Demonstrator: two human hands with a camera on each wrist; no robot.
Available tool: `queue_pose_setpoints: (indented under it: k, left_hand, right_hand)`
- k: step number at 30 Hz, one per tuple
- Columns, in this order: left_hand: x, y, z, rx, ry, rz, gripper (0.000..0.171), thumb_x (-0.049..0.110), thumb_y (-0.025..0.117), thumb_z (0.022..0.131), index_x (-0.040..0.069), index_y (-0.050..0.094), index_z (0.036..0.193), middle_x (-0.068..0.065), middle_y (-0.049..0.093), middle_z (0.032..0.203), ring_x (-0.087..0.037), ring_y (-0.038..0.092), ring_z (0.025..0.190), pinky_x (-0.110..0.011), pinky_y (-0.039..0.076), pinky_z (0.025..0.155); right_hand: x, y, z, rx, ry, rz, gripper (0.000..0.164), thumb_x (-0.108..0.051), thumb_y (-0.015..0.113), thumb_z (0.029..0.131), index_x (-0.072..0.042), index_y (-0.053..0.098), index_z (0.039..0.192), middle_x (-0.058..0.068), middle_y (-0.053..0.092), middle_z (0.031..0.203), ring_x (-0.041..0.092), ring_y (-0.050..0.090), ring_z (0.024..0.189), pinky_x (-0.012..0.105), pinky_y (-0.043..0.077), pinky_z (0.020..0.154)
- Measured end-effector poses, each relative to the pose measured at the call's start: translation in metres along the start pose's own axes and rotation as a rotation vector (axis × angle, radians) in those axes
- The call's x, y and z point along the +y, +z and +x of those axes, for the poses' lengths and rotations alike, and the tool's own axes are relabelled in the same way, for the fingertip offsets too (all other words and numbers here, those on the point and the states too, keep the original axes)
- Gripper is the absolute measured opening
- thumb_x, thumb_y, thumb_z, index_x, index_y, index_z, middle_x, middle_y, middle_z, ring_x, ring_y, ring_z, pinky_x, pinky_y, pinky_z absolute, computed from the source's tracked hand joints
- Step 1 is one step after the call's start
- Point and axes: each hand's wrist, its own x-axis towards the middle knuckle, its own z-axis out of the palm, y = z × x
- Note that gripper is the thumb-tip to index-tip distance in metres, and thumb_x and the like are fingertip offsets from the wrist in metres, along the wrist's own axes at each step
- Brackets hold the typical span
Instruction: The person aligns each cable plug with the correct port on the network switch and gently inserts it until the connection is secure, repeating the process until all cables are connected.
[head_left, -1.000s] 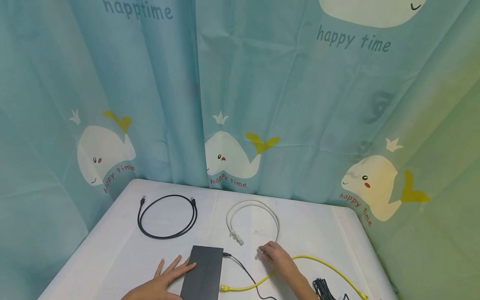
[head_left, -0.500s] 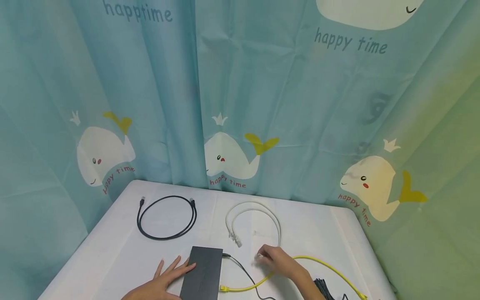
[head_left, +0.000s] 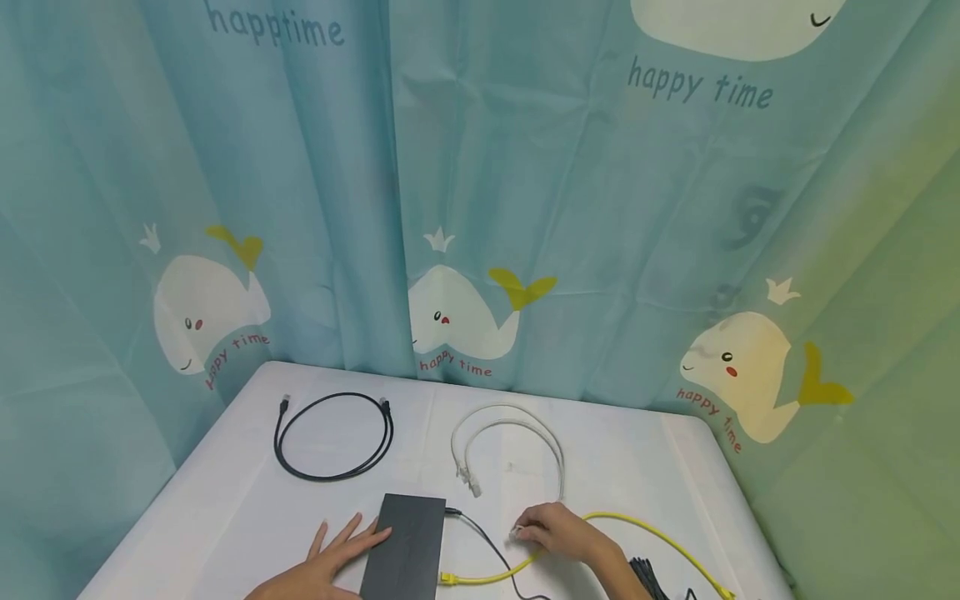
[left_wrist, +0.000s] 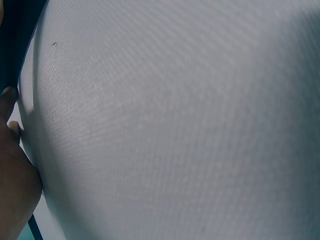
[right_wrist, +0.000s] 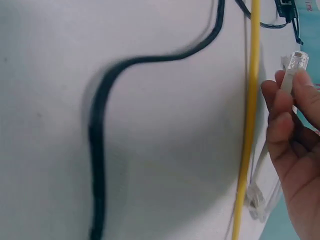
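My left hand (head_left: 322, 562) lies with spread fingers against the left side and top of a flat black box (head_left: 408, 542), likely a network switch. With thumb and fingertips, my right hand (head_left: 558, 532) pinches the clear plug (right_wrist: 297, 62) of a whitish Ethernet cable (head_left: 558, 454), whose loop lies behind the hand. Loose clear plugs (head_left: 472, 485) on the table belong to whitish cable too. A yellow Ethernet cable (head_left: 480, 580) meets the box's right side and passes under my right hand. A thin black cord (head_left: 487, 537) also joins that side, higher up.
A coiled black Ethernet cable (head_left: 333, 477) lies at the back left of the white table (head_left: 217, 500). Bundled black cord (head_left: 647, 577) sits at the front right, near the yellow cable's far end. A blue curtain (head_left: 337, 208) hangs behind the table.
My right hand has drawn the whitish cable's plug slightly toward me, and the loop has shifted a little with it. The left hand and the black box stay in place.
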Motion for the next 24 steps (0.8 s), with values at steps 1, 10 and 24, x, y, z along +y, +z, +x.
queue_pose_setpoints:
  k: [1, 10, 24]
  left_hand:
    - [0.0, 0.0, 0.0, 0.001, 0.0, 0.0, 0.069, 0.031, 0.063, 0.09, 0.019, 0.03, 0.149, -0.023, 0.02, 0.15, -0.04, -0.003, 0.138, -0.071, -0.018, 0.09]
    - [-0.003, 0.0, 0.001, 0.002, 0.001, -0.002, 0.069, 0.03, 0.064, 0.09, 0.02, 0.03, 0.149, -0.021, 0.02, 0.15, -0.03, -0.005, 0.139, -0.071, -0.018, 0.09]
    - [-0.004, 0.001, 0.001, 0.001, 0.023, 0.012, 0.067, 0.041, 0.058, 0.092, 0.021, 0.029, 0.15, -0.018, 0.022, 0.15, -0.03, -0.005, 0.138, -0.073, -0.015, 0.09]
  right_hand:
    - [0.001, 0.001, 0.0, 0.008, 0.005, 0.014, 0.017, -0.021, 0.063, 0.091, -0.007, 0.072, 0.095, -0.011, 0.066, 0.083, 0.0, 0.055, 0.072, 0.023, 0.049, 0.064]
    - [0.004, 0.006, 0.002, 0.097, 0.004, -0.018, 0.015, -0.024, 0.071, 0.083, -0.012, 0.076, 0.091, -0.016, 0.066, 0.083, -0.001, 0.052, 0.075, 0.022, 0.046, 0.065]
    - [0.003, 0.017, 0.005, 0.191, -0.054, -0.037, 0.019, -0.028, 0.069, 0.085, -0.011, 0.074, 0.092, -0.014, 0.066, 0.083, 0.001, 0.059, 0.078, 0.023, 0.052, 0.07]
